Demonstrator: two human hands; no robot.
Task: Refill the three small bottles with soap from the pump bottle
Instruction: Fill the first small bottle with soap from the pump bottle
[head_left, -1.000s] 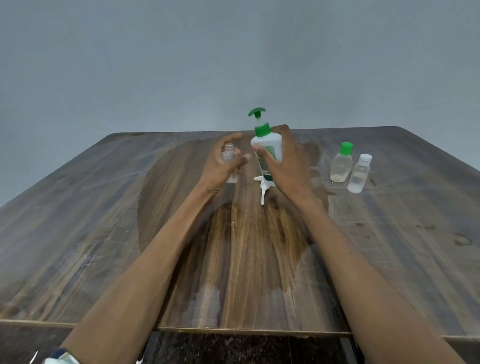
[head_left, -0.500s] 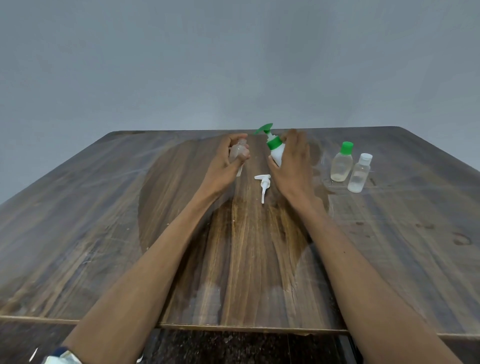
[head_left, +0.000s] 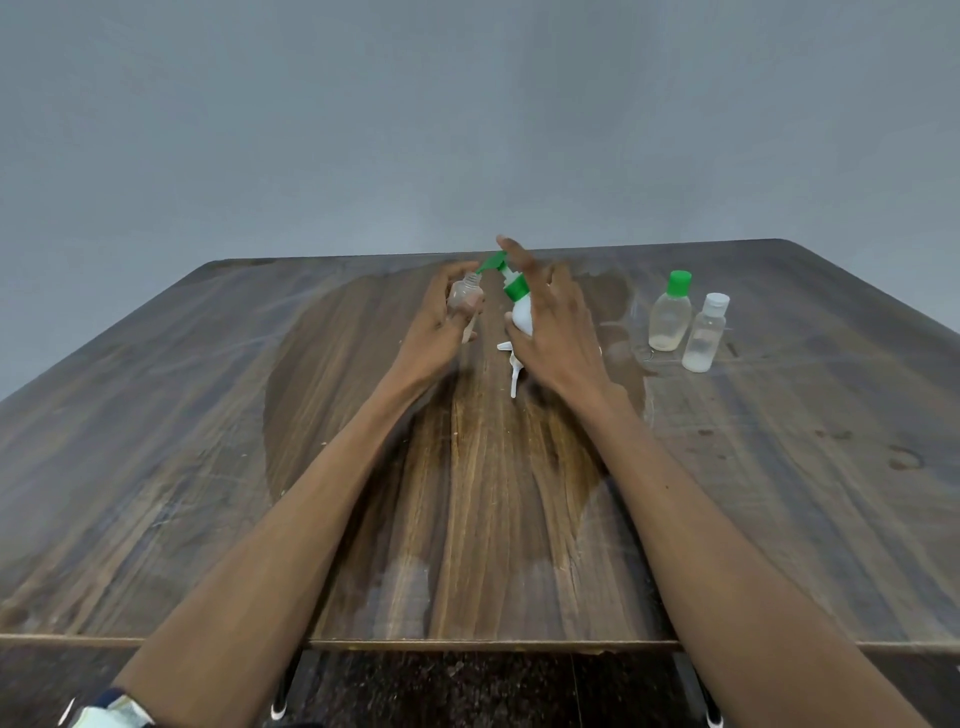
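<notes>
My left hand (head_left: 441, 332) grips a small clear uncapped bottle (head_left: 464, 295), held up off the table. My right hand (head_left: 558, 332) holds the white pump bottle (head_left: 521, 312) with its green collar, tilted left so the green pump nozzle (head_left: 491, 262) sits right over the small bottle's open mouth. The index finger is raised above the pump head. Two more small clear bottles stand at the right: one with a green cap (head_left: 671, 312) and one with a white cap (head_left: 705, 332).
A small white pump cap (head_left: 513, 371) lies on the wooden table (head_left: 208, 441) just below my right hand. A grey wall rises behind the table's far edge. Dark floor shows beneath the near edge.
The pump bottle went from upright to tilted left, its nozzle now meeting the small bottle's mouth. My left hand raised the small bottle slightly, and my right index finger lifted over the pump head.
</notes>
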